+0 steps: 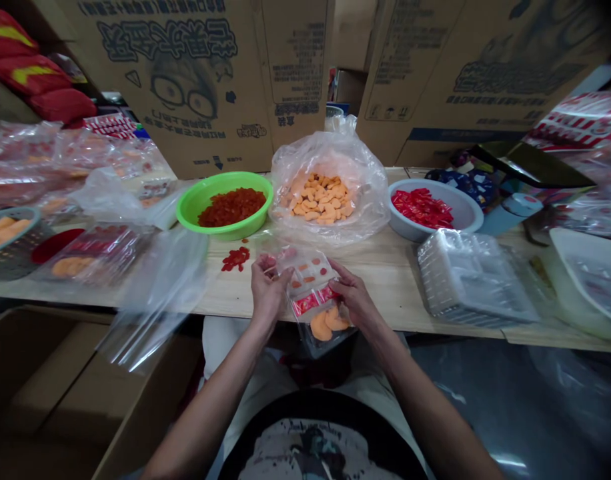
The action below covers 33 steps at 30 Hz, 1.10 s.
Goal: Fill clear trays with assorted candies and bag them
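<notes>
A clear plastic tray point(310, 283) is tilted between my hands at the table's front edge. Its compartments hold small red and orange pieces, red sachets point(308, 304) and orange crescent-shaped pieces point(328, 324). Clear film, apparently a bag point(285, 253), shows around its upper end. With fingers closed, my left hand point(269, 290) pinches the film at the tray's left upper side. My right hand point(354, 297) grips the tray's right edge, thumb over the sachets. Loose red pieces point(235, 259) lie on the table beyond my left hand.
Along the back stand a green bowl point(185, 207) of red pieces, a clear bag point(370, 193) of orange pieces and a grey-blue bowl point(468, 200) of red sachets. Stacked trays point(465, 273) sit right; flat clear bags point(160, 280) overhang left. Cardboard boxes point(205, 87) rise behind.
</notes>
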### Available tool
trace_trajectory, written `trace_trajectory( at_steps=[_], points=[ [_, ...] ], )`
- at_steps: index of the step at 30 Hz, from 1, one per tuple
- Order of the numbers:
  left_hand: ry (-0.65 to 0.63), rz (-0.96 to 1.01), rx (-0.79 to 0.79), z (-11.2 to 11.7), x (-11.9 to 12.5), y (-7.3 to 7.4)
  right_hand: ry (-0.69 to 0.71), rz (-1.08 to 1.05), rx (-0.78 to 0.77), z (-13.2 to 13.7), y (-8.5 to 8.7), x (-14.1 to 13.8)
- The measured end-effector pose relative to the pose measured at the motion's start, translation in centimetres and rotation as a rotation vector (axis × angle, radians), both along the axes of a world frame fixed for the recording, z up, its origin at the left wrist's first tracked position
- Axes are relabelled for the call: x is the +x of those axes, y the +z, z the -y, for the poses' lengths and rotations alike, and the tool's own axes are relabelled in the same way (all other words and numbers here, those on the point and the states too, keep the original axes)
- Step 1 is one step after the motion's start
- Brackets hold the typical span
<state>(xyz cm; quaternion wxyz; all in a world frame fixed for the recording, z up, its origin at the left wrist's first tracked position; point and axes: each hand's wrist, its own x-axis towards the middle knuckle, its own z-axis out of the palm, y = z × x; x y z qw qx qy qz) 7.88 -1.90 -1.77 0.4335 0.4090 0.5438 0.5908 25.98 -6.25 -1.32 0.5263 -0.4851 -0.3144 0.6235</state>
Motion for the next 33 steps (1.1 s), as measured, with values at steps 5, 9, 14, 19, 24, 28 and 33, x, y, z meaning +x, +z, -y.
trace_trajectory(
  at_steps=[5,9,14,19,24,28,33],
  points=[
    [-0.024,0.417,-0.285,0.8,0.1,2.2,-0.076,0.048,0.066,0.7,0.2,-0.1],
    [-0.131,0.507,-0.315,2.3,1.7,2.6,-0.164,0.092,0.099,2.0,0.5,0.1],
    [-0.387,0.525,-0.448,3.1,4.9,1.6,-0.275,0.138,0.061,2.7,0.3,2.3],
    [-0.489,0.591,-0.534,0.5,6.9,0.3,-0.363,0.106,-0.038,2.5,-0.9,4.6],
    [-0.416,0.529,-0.468,0.4,8.9,0.1,-0.502,0.117,-0.021,2.5,-1.4,5.2],
    [-0.595,0.491,-0.522,2.5,9.7,0.2,-0.545,0.113,0.019,2.4,-1.4,5.7],
    [-0.46,0.429,-0.465,1.0,9.2,0.2,-0.505,0.11,-0.003,1.9,-1.8,5.9]
  ],
)
